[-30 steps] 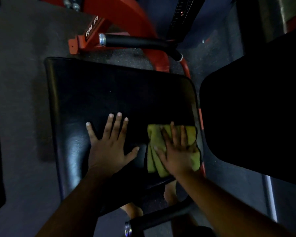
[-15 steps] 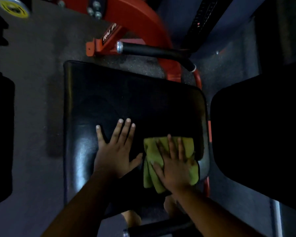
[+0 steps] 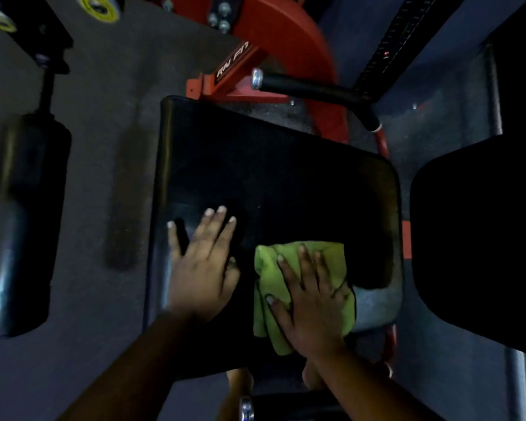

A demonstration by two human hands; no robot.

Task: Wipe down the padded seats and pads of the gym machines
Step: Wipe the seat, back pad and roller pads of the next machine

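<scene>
Two hands on one black padded seat (image 3: 274, 177) — the left hand (image 3: 202, 265) lies flat, fingers straight, thumb now tucked closer in than a moment ago. The right hand (image 3: 308, 296) presses one green cloth (image 3: 266, 288) onto the seat's near right part, fingers splayed over it; the cloth sits a little further left than before. One second dark pad (image 3: 480, 238) stands to the right, one black roller pad (image 3: 25, 220) far left, two black grip handles (image 3: 313, 91) — one beyond, one nearer.
</scene>
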